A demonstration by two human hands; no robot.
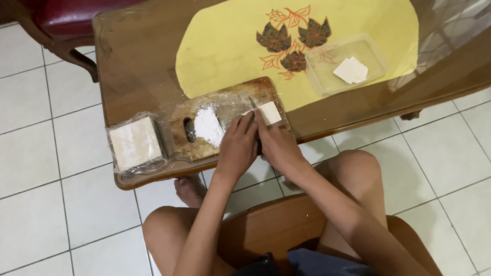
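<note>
Two hands are meeting mid-frame on the cutting board [197,138]: left hand [238,147] and right hand [278,147] are both pinching the pale square sheet [268,112], lying just above their fingertips, nearer the right.

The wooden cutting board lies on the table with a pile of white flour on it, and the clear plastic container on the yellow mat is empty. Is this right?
Not quite. In the head view the clear plastic container on the yellow mat is not empty: it holds a few pale square wrappers. The wooden cutting board does carry the pile of white flour.
</note>
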